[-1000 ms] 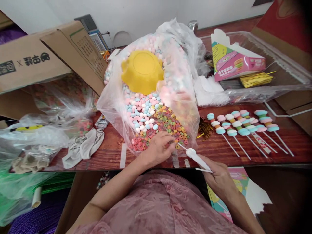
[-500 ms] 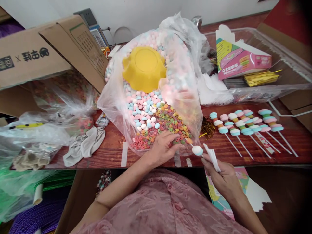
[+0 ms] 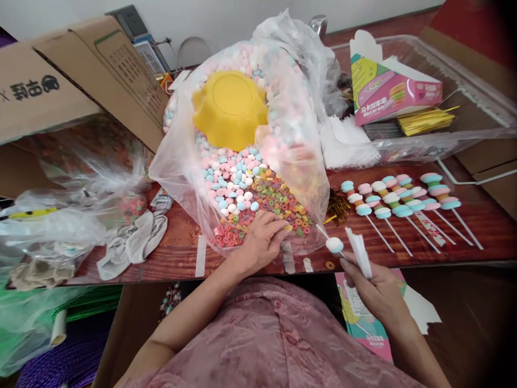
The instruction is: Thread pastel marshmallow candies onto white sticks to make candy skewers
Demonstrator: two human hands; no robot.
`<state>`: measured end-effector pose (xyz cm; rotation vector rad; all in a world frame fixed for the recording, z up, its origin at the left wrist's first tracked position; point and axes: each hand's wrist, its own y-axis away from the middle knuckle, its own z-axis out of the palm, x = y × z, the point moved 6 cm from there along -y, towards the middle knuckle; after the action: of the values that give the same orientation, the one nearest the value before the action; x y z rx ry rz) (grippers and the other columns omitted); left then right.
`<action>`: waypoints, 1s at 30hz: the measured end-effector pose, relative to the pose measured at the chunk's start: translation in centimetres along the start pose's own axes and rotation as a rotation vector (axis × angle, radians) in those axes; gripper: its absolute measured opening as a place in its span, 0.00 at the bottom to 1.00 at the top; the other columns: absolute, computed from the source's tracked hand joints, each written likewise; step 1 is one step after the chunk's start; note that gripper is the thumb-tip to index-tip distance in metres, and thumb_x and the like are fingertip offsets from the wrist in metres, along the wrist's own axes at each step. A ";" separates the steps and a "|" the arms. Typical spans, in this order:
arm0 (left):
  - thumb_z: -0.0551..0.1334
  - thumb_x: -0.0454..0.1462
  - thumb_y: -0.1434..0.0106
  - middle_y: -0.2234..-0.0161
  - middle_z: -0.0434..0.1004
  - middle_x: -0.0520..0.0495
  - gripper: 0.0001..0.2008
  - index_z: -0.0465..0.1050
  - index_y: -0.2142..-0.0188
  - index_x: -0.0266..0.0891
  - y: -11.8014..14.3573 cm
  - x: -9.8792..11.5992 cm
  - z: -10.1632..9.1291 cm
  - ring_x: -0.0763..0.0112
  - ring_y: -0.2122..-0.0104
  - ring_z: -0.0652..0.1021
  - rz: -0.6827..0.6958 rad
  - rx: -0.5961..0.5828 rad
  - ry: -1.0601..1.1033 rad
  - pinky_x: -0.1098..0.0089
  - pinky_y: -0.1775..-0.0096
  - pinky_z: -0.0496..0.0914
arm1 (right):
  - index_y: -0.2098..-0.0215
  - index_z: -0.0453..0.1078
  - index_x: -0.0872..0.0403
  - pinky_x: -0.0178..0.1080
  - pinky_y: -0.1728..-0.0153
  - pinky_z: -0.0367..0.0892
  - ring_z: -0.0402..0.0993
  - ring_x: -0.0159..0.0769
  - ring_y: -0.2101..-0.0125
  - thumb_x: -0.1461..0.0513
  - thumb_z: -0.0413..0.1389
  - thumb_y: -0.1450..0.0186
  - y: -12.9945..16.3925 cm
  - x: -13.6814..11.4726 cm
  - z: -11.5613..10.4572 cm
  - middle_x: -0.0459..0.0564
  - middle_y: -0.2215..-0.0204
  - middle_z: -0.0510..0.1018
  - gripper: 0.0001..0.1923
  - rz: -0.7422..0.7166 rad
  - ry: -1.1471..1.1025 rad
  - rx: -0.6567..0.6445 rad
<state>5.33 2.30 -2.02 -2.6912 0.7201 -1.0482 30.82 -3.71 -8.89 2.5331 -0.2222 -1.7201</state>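
My right hand (image 3: 374, 285) grips a thin white stick with a white-and-blue marshmallow candy (image 3: 334, 245) threaded on it, the stick's tip pointing up and left. The same hand also holds a bundle of white sticks (image 3: 358, 252). Over the colourful ring candies (image 3: 278, 202) in the open plastic bag (image 3: 173, 167), my left hand (image 3: 260, 240) has its fingers loosely bent and the thumb apart. A yellow-orange ring lies by its fingertips; I see none held. One orange ring candy (image 3: 330, 265) lies on the table edge below the marshmallow.
Finished candy skewers (image 3: 402, 210) lie in a row at the right. Pink, blue and white marshmallow candies (image 3: 230, 180) fill the bag, with a yellow bowl (image 3: 230, 110) upside down on them. Behind stands a clear tray (image 3: 464, 137) with a Macaron carton (image 3: 396, 97). Cardboard box (image 3: 117, 70) at left.
My left hand has drawn back left from the stick towards the ring candies. An orange ring that was near the stick's tip is no longer there; one now lies on the table edge.
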 end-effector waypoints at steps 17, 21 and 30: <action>0.58 0.28 0.36 0.62 0.77 0.39 0.08 0.76 0.61 0.33 0.1 8.0 10.7 0.62 0.61 0.75 0.577 -0.527 -0.212 0.63 0.59 0.71 | 0.67 0.77 0.54 0.34 0.78 0.67 0.66 0.30 0.80 0.49 0.68 0.42 2.5 3.5 -2.2 0.43 0.81 0.71 0.17 0.153 -0.279 0.326; 0.58 0.27 0.37 0.59 0.78 0.38 0.10 0.77 0.60 0.33 0.0 6.9 10.3 0.62 0.58 0.76 0.445 -0.541 -0.131 0.63 0.51 0.71 | 0.68 0.77 0.54 0.35 0.79 0.67 0.66 0.31 0.80 0.47 0.67 0.42 2.1 3.1 -2.1 0.43 0.82 0.71 0.19 0.092 -0.234 0.336; 0.73 0.41 0.45 0.69 0.81 0.48 0.11 0.81 0.64 0.38 -0.4 2.0 2.0 0.72 0.71 0.78 -0.527 0.078 1.193 0.69 0.66 0.72 | 0.67 0.80 0.50 0.35 0.78 0.64 0.65 0.31 0.82 0.52 0.60 0.35 2.9 -3.2 0.2 0.43 0.82 0.70 0.11 -0.272 0.034 0.120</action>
<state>8.11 1.60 -2.19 -1.9678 0.0125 -2.7541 29.22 -6.03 -5.65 2.7873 0.0243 -1.8004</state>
